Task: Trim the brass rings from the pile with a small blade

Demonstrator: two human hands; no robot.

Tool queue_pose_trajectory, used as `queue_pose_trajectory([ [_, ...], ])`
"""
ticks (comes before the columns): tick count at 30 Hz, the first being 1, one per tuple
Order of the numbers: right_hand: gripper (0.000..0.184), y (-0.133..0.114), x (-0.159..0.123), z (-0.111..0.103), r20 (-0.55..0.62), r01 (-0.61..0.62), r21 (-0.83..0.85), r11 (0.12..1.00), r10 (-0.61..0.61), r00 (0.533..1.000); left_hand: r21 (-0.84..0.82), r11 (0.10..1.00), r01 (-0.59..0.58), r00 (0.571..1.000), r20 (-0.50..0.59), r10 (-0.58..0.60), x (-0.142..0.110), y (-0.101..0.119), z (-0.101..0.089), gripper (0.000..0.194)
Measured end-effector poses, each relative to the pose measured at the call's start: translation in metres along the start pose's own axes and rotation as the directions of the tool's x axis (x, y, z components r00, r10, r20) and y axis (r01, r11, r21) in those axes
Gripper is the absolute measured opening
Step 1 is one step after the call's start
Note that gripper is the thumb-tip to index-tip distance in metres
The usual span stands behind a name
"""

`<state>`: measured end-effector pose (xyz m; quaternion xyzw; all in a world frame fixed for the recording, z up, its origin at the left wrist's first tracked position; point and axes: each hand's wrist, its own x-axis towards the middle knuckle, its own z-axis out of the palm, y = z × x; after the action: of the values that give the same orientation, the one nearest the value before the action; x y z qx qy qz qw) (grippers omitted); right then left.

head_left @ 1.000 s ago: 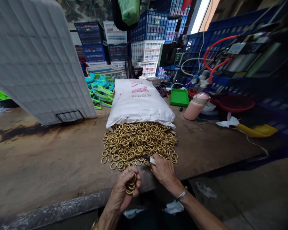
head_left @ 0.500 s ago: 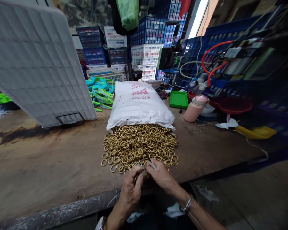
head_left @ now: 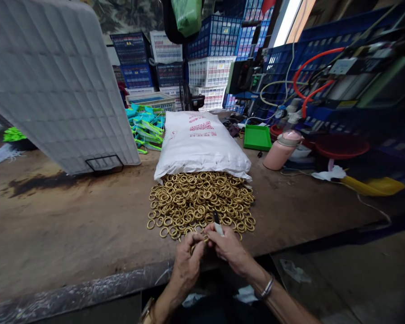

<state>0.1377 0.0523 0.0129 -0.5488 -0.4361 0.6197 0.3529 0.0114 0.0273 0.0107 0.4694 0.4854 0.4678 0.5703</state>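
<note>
My left hand (head_left: pixel 187 261) is closed, thumb against fingers, with a gold-coloured ring (head_left: pixel 206 240) at its fingertips. Touching close beside it, my right hand (head_left: pixel 230 246) grips a slim tool with a pale handle and a dark end (head_left: pixel 218 224). That dark end points up and away from me; whether it is a blade I cannot tell. Just beyond both hands, a heap of gold-coloured rings (head_left: pixel 202 198) spreads over the wooden table (head_left: pixel 81 238). The heap spills from the mouth of a white sack (head_left: pixel 202 150) with red print, lying on its side.
A grey ribbed panel (head_left: pixel 64 90) stands at left, near turquoise and green pieces (head_left: pixel 146 126). At right are a green tray (head_left: pixel 257 137), a pink bottle (head_left: pixel 281 152), a yellow scoop (head_left: pixel 374 184) and a machine with orange hoses (head_left: pixel 346 67). Stacked crates (head_left: pixel 211 72) stand behind.
The tool in my right hand has swung more upright, showing more of its dark end. My hands stay together near the heap. The whole view has shifted slightly.
</note>
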Motion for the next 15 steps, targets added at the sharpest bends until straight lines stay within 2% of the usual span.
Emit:
queue_pose_trajectory([
  [2, 0.022, 0.0030, 0.0014, 0.0000, -0.005, 0.088, -0.081, 0.993, -0.088, 0.996, -0.114, 0.983, 0.143, 0.990, 0.010, -0.142, -0.0004, -0.0006, 0.0013, 0.022],
  [4, 0.028, 0.0053, 0.0025, 0.0000, -0.007, 0.149, -0.146, 0.978, -0.152, 0.988, -0.207, 0.952, 0.225, 0.974, 0.039, -0.222, -0.0008, -0.0016, 0.0015, 0.028],
  [7, 0.029, 0.0060, 0.0037, 0.0006, -0.019, 0.162, -0.213, 0.964, -0.169, 0.985, -0.275, 0.930, 0.245, 0.969, 0.069, -0.235, -0.0014, -0.0031, 0.0002, 0.032],
  [15, 0.019, -0.0001, 0.0031, 0.0036, -0.017, 0.239, -0.352, 0.905, -0.262, 0.965, -0.239, 0.930, 0.277, 0.959, 0.122, -0.255, -0.0030, -0.0034, -0.0017, 0.032],
])
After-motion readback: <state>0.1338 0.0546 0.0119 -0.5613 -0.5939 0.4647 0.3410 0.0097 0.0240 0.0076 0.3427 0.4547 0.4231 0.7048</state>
